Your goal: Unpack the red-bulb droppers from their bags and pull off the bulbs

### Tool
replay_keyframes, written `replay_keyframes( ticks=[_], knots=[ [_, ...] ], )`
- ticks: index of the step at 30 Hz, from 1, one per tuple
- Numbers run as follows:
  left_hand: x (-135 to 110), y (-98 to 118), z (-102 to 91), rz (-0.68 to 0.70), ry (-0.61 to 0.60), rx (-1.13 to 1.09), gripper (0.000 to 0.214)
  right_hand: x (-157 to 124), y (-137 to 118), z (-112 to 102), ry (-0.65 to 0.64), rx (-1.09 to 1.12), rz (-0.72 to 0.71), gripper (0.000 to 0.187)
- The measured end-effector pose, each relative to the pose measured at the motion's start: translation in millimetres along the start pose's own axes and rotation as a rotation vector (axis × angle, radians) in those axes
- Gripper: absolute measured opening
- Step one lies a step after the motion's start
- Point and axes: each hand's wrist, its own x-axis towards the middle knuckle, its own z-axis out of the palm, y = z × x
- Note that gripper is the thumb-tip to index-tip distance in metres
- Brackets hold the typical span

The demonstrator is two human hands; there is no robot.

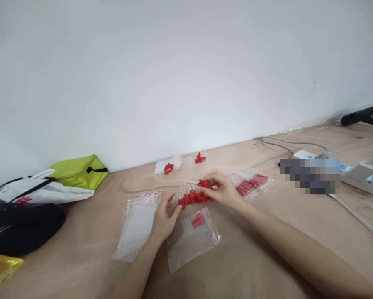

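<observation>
The clear bag (192, 241) is glossy plastic, the tabletop (89, 236) smooth wood, the red tips (191, 197) perhaps rubber.

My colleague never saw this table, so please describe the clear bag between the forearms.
On the table, find the red-tipped sticks between the hands. The clear bag lies nearer the camera; reddish pieces show through it, unlike the whitish bags on its left.
</observation>
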Motion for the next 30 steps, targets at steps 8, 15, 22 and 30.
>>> replay_keyframes(
  ticks=[8,15,22,30],
  knots=[
    [1.6,-12.0,4.9,-0.023,-0.085,-0.087,0.056,4.6,5.5,73.9,-0.259,-0.659,-0.192,0.012],
    [3.7,-6.1,0.9,0.016,-0.164,-0.035,0.048,-0.9,1.8,75.7,-0.28,-0.854,-0.224,0.032],
    [3.0,-1.5,-0.6,0.031,-0.165,0.033,0.044,-26.3,0.1,31.3,-0.071,-0.74,-0.15,0.032],
    [6.6,-3.5,2.2,0.061,-0.107,0.135,0.045,-69.1,3.6,-20.2,-0.127,-0.622,-0.058,0.018]
  ],
)
